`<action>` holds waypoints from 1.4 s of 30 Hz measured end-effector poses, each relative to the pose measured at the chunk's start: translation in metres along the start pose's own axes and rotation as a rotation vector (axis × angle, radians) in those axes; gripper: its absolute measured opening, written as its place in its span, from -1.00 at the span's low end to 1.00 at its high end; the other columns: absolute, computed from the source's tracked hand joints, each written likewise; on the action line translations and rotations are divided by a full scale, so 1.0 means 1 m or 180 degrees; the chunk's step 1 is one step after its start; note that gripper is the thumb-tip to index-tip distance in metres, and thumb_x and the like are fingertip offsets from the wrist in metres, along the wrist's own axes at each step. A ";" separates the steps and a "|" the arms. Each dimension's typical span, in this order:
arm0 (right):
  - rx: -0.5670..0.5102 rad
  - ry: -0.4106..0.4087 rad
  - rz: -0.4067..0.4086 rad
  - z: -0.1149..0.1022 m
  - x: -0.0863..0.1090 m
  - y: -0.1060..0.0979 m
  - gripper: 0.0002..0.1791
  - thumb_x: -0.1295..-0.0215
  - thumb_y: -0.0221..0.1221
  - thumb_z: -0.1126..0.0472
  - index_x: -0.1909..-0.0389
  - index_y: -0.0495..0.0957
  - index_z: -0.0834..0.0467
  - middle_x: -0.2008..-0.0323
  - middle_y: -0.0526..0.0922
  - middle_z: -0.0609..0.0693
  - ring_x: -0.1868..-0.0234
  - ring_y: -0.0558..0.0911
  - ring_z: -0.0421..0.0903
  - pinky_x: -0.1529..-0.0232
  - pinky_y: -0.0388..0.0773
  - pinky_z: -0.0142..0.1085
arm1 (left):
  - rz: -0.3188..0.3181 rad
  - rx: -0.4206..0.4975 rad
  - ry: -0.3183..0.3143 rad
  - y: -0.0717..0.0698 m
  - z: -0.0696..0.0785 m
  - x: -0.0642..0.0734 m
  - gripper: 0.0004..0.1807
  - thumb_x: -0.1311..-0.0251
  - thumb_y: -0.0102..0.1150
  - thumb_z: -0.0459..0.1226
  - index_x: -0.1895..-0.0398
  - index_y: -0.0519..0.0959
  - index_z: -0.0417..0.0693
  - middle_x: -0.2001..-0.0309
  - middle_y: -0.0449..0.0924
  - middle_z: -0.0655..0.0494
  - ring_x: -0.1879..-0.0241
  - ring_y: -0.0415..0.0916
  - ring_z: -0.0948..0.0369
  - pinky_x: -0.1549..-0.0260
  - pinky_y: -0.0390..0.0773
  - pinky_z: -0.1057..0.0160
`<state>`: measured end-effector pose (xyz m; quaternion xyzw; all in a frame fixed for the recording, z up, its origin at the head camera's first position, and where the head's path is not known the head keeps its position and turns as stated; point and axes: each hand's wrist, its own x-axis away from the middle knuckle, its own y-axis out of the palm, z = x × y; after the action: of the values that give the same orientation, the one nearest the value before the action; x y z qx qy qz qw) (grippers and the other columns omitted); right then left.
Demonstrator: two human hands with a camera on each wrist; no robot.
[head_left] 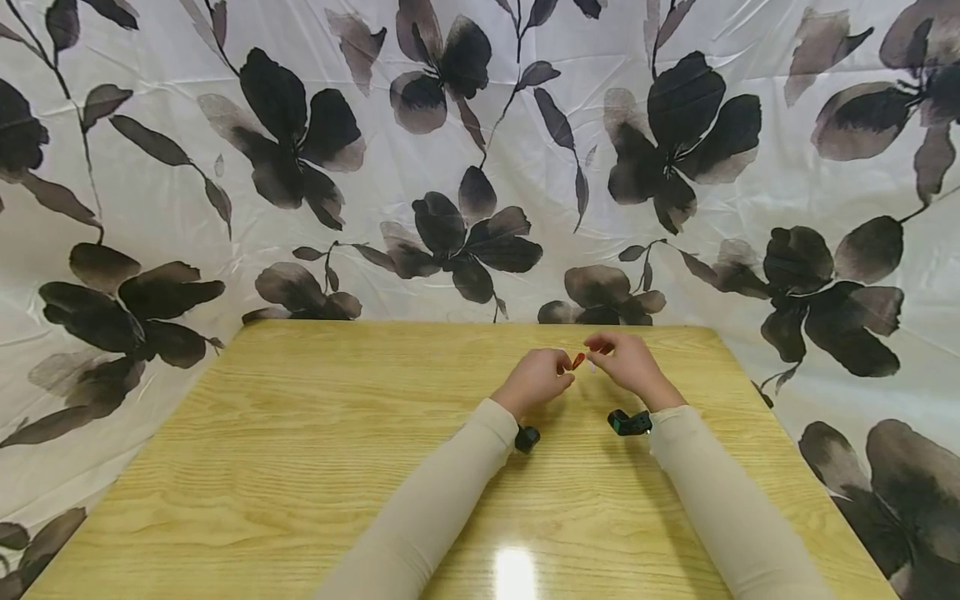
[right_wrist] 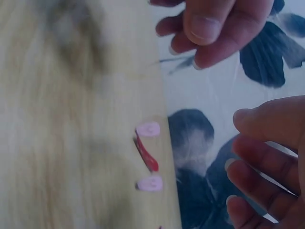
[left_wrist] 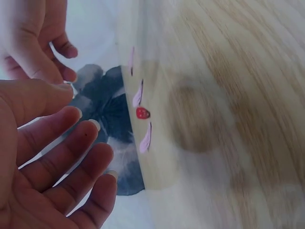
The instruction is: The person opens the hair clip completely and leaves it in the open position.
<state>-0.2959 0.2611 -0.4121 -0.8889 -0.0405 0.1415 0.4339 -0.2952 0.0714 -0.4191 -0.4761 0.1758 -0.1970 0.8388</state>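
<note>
My left hand [head_left: 534, 379] hovers over the far right part of the table. Its fingers are loosely bent and apart, and nothing shows between them. Facing it is my right hand [head_left: 628, 362], thumb and fingers also apart and without anything visible in them. Below the hands, near the table's far edge, a small glossy red piece [right_wrist: 147, 155] lies between a pale pink oval piece [right_wrist: 148, 129] and a second pink oval piece [right_wrist: 150, 183]. In the left wrist view several pink slivers [left_wrist: 146, 138] line up with the red piece [left_wrist: 143, 113]. What the pieces are, I cannot tell.
The wood-grain table [head_left: 300, 467] ends just behind the small pieces. A white cloth with dark flowers [head_left: 465, 250] hangs behind it and along both sides. A black wrist camera [head_left: 628, 422] sits below the right hand, and another camera [head_left: 527, 438] below the left.
</note>
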 end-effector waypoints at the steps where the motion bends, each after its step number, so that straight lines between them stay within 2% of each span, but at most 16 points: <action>1: 0.0014 0.0001 -0.0009 0.002 -0.001 -0.002 -0.75 -0.32 0.20 0.20 0.03 0.63 0.18 0.16 0.68 0.13 0.13 0.61 0.08 0.19 0.55 -0.07 | 0.0001 -0.0003 0.0006 0.001 0.001 -0.001 -0.72 -0.30 0.13 -0.20 0.04 0.64 -0.14 0.18 0.67 0.08 0.24 0.55 0.22 0.19 0.53 0.28; 7: 0.0077 0.0002 -0.0021 0.012 -0.007 -0.008 -0.77 -0.32 0.19 0.22 0.06 0.63 0.19 0.17 0.68 0.15 0.12 0.61 0.08 0.16 0.53 -0.06 | -0.0006 0.0017 -0.0046 0.008 0.007 -0.008 -0.74 -0.31 0.13 -0.20 0.05 0.65 -0.11 0.16 0.68 0.08 0.22 0.56 0.23 0.19 0.54 0.30; 12: 0.0033 0.0061 -0.0038 0.019 -0.009 -0.012 -0.75 -0.33 0.18 0.23 0.03 0.62 0.22 0.13 0.68 0.18 0.10 0.61 0.10 0.14 0.55 -0.05 | -0.0009 0.0038 -0.0060 0.012 0.011 -0.014 -0.75 -0.32 0.11 -0.21 0.04 0.66 -0.09 0.17 0.68 0.09 0.29 0.53 0.25 0.23 0.52 0.31; 19: -0.0052 0.0313 -0.0068 0.029 -0.014 -0.017 -0.73 -0.34 0.18 0.18 0.00 0.60 0.20 0.13 0.67 0.18 0.24 0.60 0.04 0.29 0.51 -0.22 | -0.0039 0.0053 -0.0151 0.016 0.012 -0.025 -0.72 -0.33 0.11 -0.19 0.00 0.64 -0.08 0.12 0.67 0.10 0.21 0.56 0.26 0.17 0.54 0.30; 27: -0.0019 0.0409 -0.0107 0.043 -0.020 -0.019 -0.68 -0.37 0.14 0.19 -0.05 0.58 0.26 0.07 0.65 0.21 0.05 0.60 0.13 0.05 0.54 -0.01 | 0.0030 0.0075 -0.0242 0.024 0.020 -0.033 -0.77 -0.32 0.14 -0.18 0.09 0.66 -0.09 0.11 0.69 0.10 0.12 0.61 0.19 0.11 0.57 0.27; 33: 0.0069 0.0407 -0.0139 0.050 -0.026 -0.019 -0.68 -0.36 0.14 0.21 -0.05 0.58 0.27 0.07 0.65 0.23 0.06 0.60 0.15 0.05 0.52 0.01 | 0.0013 0.0056 -0.0354 0.031 0.025 -0.040 -0.77 -0.34 0.13 -0.17 0.09 0.65 -0.07 0.14 0.70 0.10 0.18 0.62 0.20 0.17 0.57 0.28; 38: 0.0079 0.0427 -0.0224 0.053 -0.030 -0.018 -0.69 -0.36 0.15 0.21 -0.03 0.59 0.28 0.08 0.65 0.23 0.11 0.60 0.13 0.07 0.52 0.00 | -0.0031 0.0006 -0.0441 0.034 0.029 -0.044 -0.77 -0.34 0.13 -0.17 0.07 0.65 -0.07 0.11 0.70 0.11 0.10 0.63 0.19 -0.08 0.52 0.22; 40: 0.0082 0.0438 -0.0256 0.055 -0.032 -0.016 -0.70 -0.35 0.15 0.22 -0.02 0.60 0.28 0.08 0.65 0.23 0.12 0.60 0.13 0.07 0.52 0.00 | -0.0040 -0.0029 -0.0447 0.036 0.030 -0.046 -0.77 -0.34 0.14 -0.17 0.07 0.65 -0.06 0.09 0.70 0.11 0.08 0.62 0.19 -0.12 0.50 0.21; 42: 0.0096 0.0439 -0.0280 0.057 -0.033 -0.015 -0.70 -0.34 0.15 0.23 -0.01 0.60 0.29 0.08 0.66 0.24 0.11 0.60 0.13 0.05 0.52 0.01 | -0.0052 -0.0064 -0.0447 0.038 0.031 -0.047 -0.77 -0.34 0.13 -0.16 0.06 0.65 -0.06 0.08 0.70 0.12 0.07 0.62 0.20 -0.06 0.53 0.24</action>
<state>-0.3428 0.3073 -0.4266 -0.8872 -0.0474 0.0614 0.4547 -0.3146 0.1353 -0.4316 -0.4987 0.1147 -0.1682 0.8426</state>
